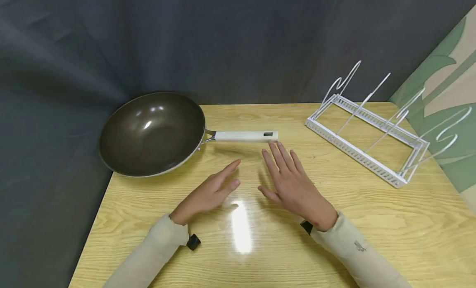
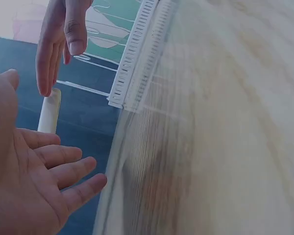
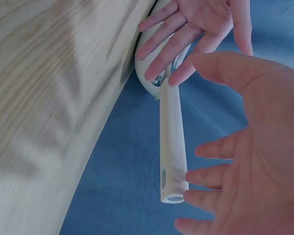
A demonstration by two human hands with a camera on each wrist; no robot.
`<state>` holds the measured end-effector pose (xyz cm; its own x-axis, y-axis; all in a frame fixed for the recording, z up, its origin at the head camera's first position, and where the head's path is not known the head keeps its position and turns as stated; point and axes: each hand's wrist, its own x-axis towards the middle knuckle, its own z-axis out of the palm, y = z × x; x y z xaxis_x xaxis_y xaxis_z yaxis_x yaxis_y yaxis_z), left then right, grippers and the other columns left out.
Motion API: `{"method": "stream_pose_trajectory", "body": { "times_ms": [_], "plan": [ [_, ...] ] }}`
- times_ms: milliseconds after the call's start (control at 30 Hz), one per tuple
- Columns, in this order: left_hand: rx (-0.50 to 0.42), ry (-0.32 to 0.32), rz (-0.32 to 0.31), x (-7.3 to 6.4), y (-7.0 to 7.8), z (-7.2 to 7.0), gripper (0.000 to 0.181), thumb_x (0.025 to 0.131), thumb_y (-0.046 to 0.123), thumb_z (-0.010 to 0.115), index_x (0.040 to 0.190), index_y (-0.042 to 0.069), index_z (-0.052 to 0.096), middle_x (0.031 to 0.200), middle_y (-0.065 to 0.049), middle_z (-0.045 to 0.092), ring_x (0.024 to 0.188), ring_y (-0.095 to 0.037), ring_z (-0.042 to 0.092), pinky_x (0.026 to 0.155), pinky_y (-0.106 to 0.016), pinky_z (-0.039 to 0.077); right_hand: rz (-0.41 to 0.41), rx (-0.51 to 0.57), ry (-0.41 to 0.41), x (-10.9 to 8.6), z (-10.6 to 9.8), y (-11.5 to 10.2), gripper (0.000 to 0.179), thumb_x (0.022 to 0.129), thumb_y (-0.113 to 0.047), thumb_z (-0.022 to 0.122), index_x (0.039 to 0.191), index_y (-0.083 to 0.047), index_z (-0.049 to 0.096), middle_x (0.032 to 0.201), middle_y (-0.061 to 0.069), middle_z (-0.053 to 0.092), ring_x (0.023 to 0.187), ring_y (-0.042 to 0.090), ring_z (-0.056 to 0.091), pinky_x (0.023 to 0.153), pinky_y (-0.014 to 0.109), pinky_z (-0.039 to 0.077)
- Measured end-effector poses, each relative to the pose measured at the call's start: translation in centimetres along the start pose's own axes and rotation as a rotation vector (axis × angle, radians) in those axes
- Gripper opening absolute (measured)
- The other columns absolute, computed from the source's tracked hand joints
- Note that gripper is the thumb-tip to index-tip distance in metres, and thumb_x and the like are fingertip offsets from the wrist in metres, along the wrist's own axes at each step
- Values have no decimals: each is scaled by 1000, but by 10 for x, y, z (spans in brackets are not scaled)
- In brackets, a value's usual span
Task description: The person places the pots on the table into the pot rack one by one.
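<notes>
A wok [image 1: 152, 135] with a dark brown inside and a white handle [image 1: 241, 136] sits at the table's back left, its handle pointing right. My left hand [image 1: 212, 193] is held above the table in front of the wok, fingers extended and thumb apart, holding nothing. To its right, my right hand [image 1: 291, 186] spreads its straight fingers, the fingertips close below the handle's end in the head view. In the right wrist view the handle [image 3: 172, 142] appears beyond the right hand [image 3: 255, 161], whose palm is bare. The left wrist view shows the left palm [image 2: 39, 186] bare too.
A white wire rack [image 1: 357, 155] with a slotted base and upright loops stands at the back right of the wooden table [image 1: 260, 259]. Behind the table hangs a dark cloth [image 1: 238, 44]. A leaf-patterned surface [image 1: 450, 102] lies at the right.
</notes>
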<state>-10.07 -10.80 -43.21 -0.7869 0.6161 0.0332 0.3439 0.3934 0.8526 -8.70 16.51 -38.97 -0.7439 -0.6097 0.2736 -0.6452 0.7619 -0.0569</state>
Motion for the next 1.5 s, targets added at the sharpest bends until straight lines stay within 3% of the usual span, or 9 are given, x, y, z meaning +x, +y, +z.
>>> {"method": "stream_pose_trajectory", "body": {
  "times_ms": [267,433,733,867,967,1100,1200,1367,1500],
  "plan": [
    [-253,38,-24,19,-11,-1,67,112,40,37,163,3,16,167,-17,23,150,-27,31,117,-43,33,14,-64,20,18,-1,-2,92,96,-42,70,157,9,24,165,29,15,154,42,11,121,59,12],
    [-445,80,-57,35,-16,0,67,112,41,36,163,2,16,165,-18,26,147,-31,36,114,-46,38,35,-124,41,32,-5,1,91,96,-42,70,156,10,25,165,30,17,154,42,12,122,57,8],
    [-902,185,-145,59,-17,3,71,111,47,36,162,2,17,162,-22,32,144,-34,41,114,-46,38,84,-172,16,66,-6,10,84,93,-41,74,152,7,38,163,29,24,152,44,16,122,57,7],
    [-1158,290,-124,69,-20,4,59,109,46,42,149,5,31,158,-28,34,144,-40,39,116,-50,35,87,-195,-5,81,-7,15,75,91,-39,77,145,5,51,160,28,33,150,43,24,121,60,11],
    [-1297,350,-88,76,-24,6,50,107,48,45,138,10,37,154,-29,39,144,-42,38,116,-49,34,89,-184,-26,91,-8,19,66,91,-38,77,140,3,58,156,26,40,148,42,31,120,63,14],
    [-1454,378,-47,84,-29,10,53,107,46,45,143,9,35,145,-24,46,143,-38,41,118,-47,32,120,-149,-85,100,-9,22,62,92,-37,76,138,2,60,152,26,46,144,43,38,119,64,17],
    [-1517,402,-19,88,-31,12,52,107,45,44,144,9,35,136,-18,53,136,-33,50,118,-46,32,148,-113,-144,105,-9,24,61,93,-36,76,138,1,59,149,25,50,143,44,40,119,65,16],
    [-1514,469,17,94,-33,14,42,107,40,42,137,11,39,120,-10,61,117,-24,59,117,-46,34,189,-53,-220,115,-9,27,58,93,-33,77,139,-3,60,141,19,60,141,45,42,119,66,11],
    [-1524,516,44,97,-36,13,54,106,39,41,150,9,32,137,-11,56,121,-26,59,117,-45,34,198,-28,-244,122,-8,29,43,92,-29,78,126,-6,69,119,16,72,128,43,56,118,66,13]
  ]
}}
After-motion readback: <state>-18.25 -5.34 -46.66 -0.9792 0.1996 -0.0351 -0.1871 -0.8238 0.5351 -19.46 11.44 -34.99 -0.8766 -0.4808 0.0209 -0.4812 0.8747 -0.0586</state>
